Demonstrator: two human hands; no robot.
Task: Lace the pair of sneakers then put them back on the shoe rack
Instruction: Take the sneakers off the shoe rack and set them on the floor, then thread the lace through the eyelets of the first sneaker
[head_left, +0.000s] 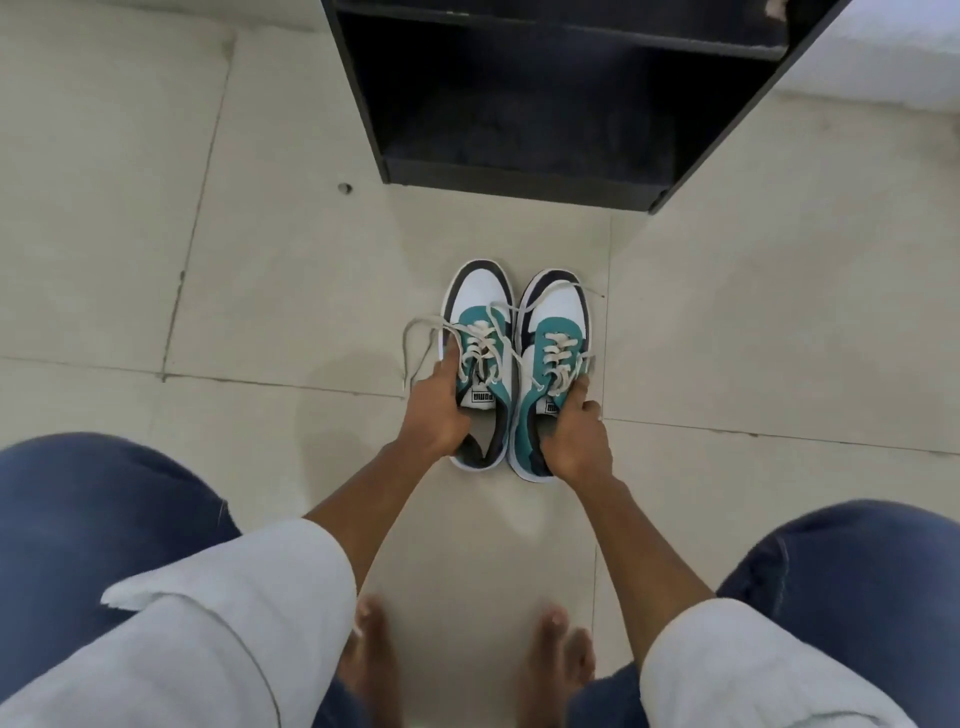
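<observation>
Two white, teal and navy sneakers stand side by side on the tiled floor, toes pointing away from me. My left hand (435, 410) grips the left sneaker (480, 301) at its outer side, fingers by the tongue. My right hand (577, 431) grips the right sneaker (558, 306) at its collar. Both shoes carry cream laces crossed through the eyelets. Loose lace ends (415, 338) loop out to the left of the left sneaker. The black shoe rack (524, 171) stands just beyond the toes, its shelves dark and bare.
My knees in blue jeans frame the view at the bottom left and right, with rolled white sleeves on my forearms. My bare feet (462, 660) rest on the floor near me. Pale floor tiles surround the shoes. A small dark speck (344, 187) lies left of the rack.
</observation>
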